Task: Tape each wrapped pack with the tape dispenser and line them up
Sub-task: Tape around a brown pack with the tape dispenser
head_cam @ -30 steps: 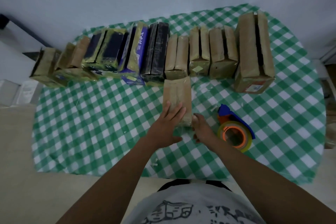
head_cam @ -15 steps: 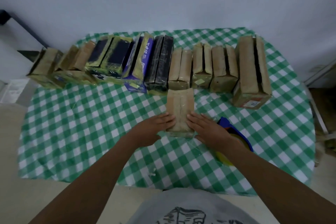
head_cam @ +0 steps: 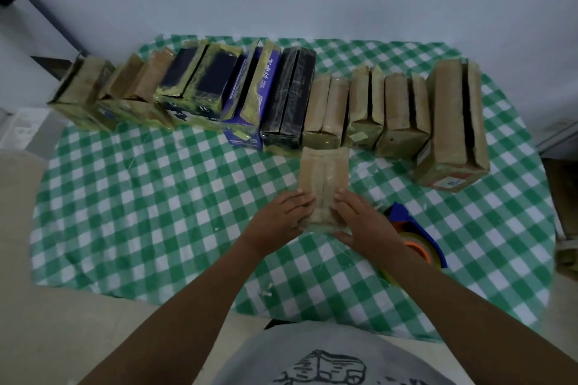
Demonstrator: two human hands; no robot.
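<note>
1. Nearest, a grey shirt [head_cam: 328, 350] carries a black line drawing, and no words can be read on it.
2. The left hand [head_cam: 278, 222] and right hand [head_cam: 364, 222] flank the near half of the wrapped pack [head_cam: 323, 181]. Their fingers are fairly straight and close together, pressed on its long edges, with the right thumb along its near end. Half a second ago they lay much the same. A second ago the left hand lay flat on top.
3. That pack lies flat on the green-and-white checked tablecloth [head_cam: 150, 216], pointing away from the person. Glossy clear tape covers its brown paper, and what it holds is hidden. It is in the same spot as before.
4. The tape dispenser [head_cam: 406, 222], blue with an orange core, lies just right of the right hand. The forearm partly covers it, whereas a second ago it showed whole.
5. Farthest, the row [head_cam: 366, 103] of wrapped packs stands on edge, side by side.
   - The purple box [head_cam: 247, 103] bears white characters too small to read.
   - The black box [head_cam: 289, 100] touches it.
   - The large brown box [head_cam: 450, 116] ends the row at the right, and the print on its white-and-red label [head_cam: 453, 182] is unreadable.
</note>
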